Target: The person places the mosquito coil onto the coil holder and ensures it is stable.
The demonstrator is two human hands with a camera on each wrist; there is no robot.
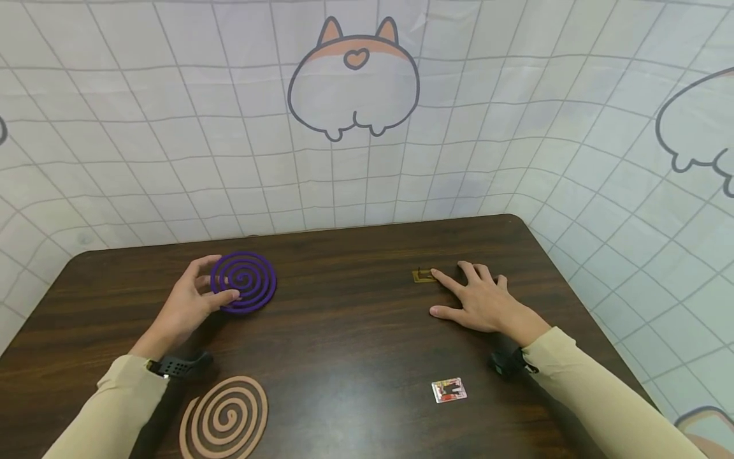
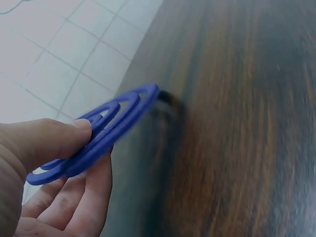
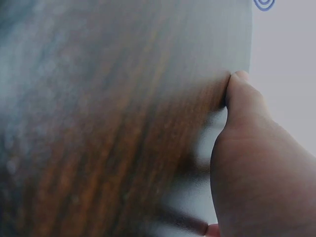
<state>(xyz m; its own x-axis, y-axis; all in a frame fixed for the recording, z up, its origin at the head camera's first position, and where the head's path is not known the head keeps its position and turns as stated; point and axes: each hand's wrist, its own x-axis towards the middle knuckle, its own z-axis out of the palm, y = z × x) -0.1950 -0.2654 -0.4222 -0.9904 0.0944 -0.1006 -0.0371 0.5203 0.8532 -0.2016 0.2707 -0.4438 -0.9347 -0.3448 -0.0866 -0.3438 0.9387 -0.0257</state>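
In the head view, a flat purple spiral (image 1: 243,278) is held between the thumb and fingers of my left hand (image 1: 186,303), toward the table's back left. The left wrist view shows the purple spiral (image 2: 118,133) tilted above the tabletop, thumb on top and fingers underneath. My right hand (image 1: 482,299) lies spread on the right side of the table. Its index fingertip touches the edge of a small gold card-like piece (image 1: 420,276) with a dark cut-out or figure. In the right wrist view that piece is hidden, and the thumb (image 3: 244,98) is what mostly shows.
A tan spiral (image 1: 231,417) lies at the front left of the dark wooden table (image 1: 344,331). Nearer the right forearm is a small red-and-white card (image 1: 450,390) with a dark shape. A white grid-patterned curtain (image 1: 229,127) surrounds the back and sides.
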